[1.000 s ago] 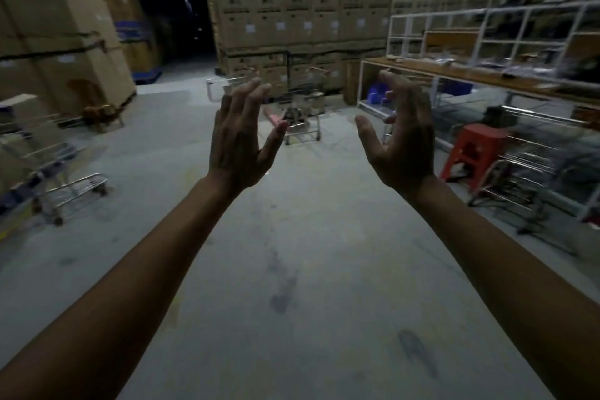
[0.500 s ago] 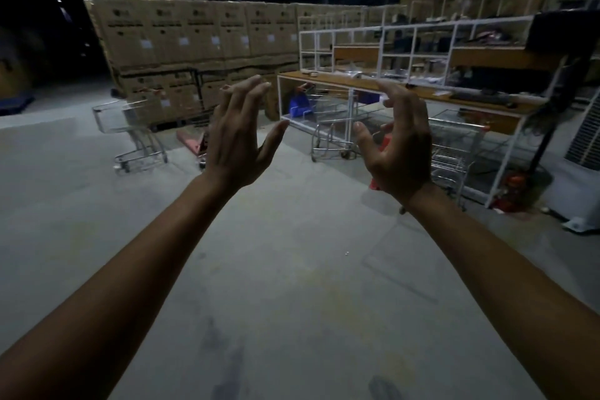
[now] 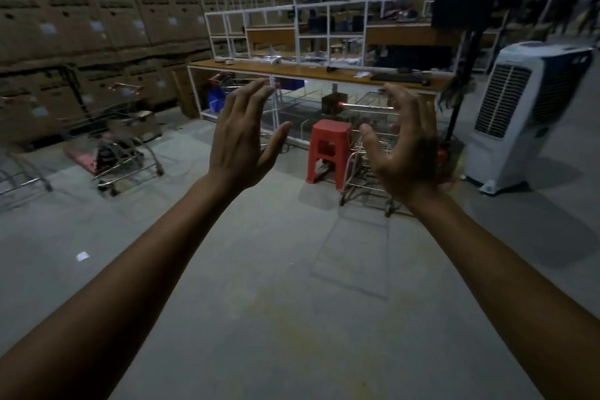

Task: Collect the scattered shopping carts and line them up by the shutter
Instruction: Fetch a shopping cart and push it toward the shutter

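Note:
Both my arms stretch forward over the concrete floor. My left hand (image 3: 242,136) is raised with fingers straight and holds nothing. My right hand (image 3: 404,146) is raised with fingers loosely bent and is also empty. A wire shopping cart (image 3: 363,172) with a red-tipped handle stands just beyond my right hand, partly hidden by it. Another cart (image 3: 125,153) with items inside stands at the left by the carton wall. A third cart (image 3: 19,172) shows only in part at the far left edge. No shutter is in view.
A red plastic stool (image 3: 328,149) stands next to the nearest cart. Behind it runs a white-framed workbench (image 3: 311,73) with shelves. A white air cooler (image 3: 522,117) stands at the right. Stacked cartons (image 3: 81,29) line the left wall.
The view has swung to the right and moved closer to the workbench. The cart by the red stool is now straight ahead behind my right hand. Both hands stay raised and empty.

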